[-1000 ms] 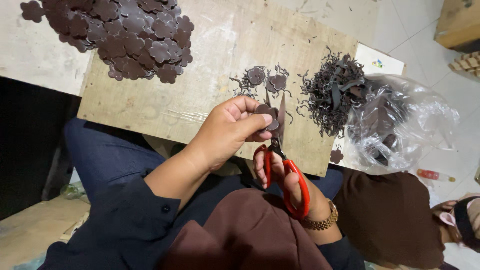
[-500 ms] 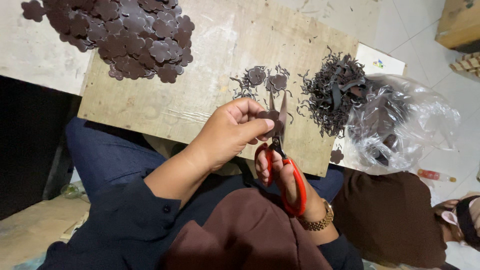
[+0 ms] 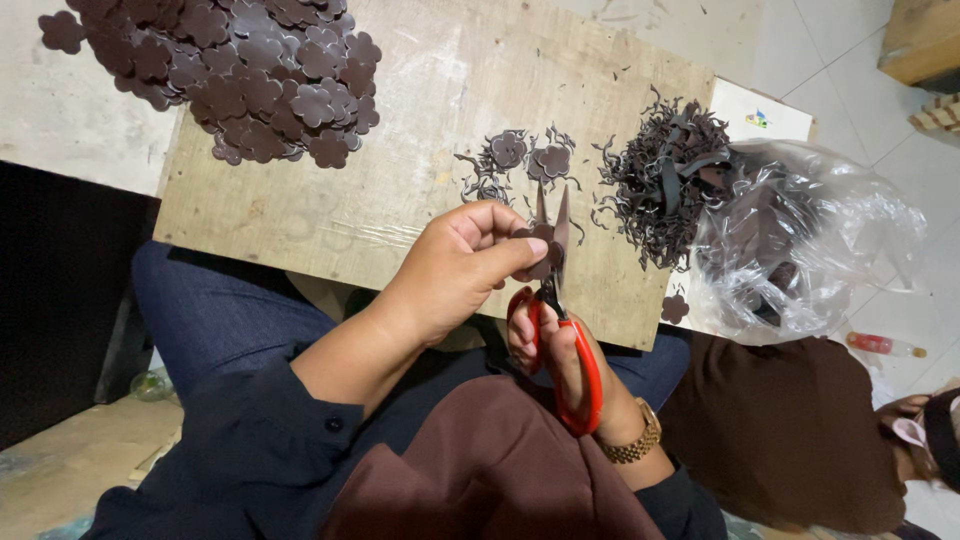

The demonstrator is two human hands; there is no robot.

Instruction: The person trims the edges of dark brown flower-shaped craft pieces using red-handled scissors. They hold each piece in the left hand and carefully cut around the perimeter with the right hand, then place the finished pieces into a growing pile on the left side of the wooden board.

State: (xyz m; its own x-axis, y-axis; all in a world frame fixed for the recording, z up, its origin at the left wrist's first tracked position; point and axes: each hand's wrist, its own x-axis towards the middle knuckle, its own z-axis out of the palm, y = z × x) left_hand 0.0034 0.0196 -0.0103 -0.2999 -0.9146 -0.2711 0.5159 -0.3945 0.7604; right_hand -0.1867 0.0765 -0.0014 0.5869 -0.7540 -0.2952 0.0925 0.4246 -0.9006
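1. Nearest the camera, the right hand (image 3: 560,360) grips a pair of red-handled scissors (image 3: 560,330), with fingers threaded through the red loops and a gold wristwatch (image 3: 632,445) on the wrist.
2. The scissor blades point up and away from the person and stand parted in a narrow V, with the tips over the wooden board (image 3: 420,170).
3. Just left of the blades, the left hand (image 3: 455,270) pinches a small dark brown flower-shaped piece (image 3: 537,255) between thumb and fingertips, and holds it against the base of the open blades.
4. The left forearm runs down to a dark blue sleeve, and a brown cloth (image 3: 480,470) lies over the lap beneath both hands.
5. Beyond the hands, on the board, lie two more trimmed flower pieces (image 3: 530,155) with thin curly offcuts around them.
6. To the right of these sits a heap of dark curled scraps (image 3: 670,180), touching a crumpled clear plastic bag (image 3: 810,240) that holds more dark material.
7. One single flower piece (image 3: 675,308) lies near the board's right edge, beside the bag.
8. Farthest off, at the upper left of the board, a large pile of brown flower cutouts (image 3: 240,70) spills onto the pale surface behind.
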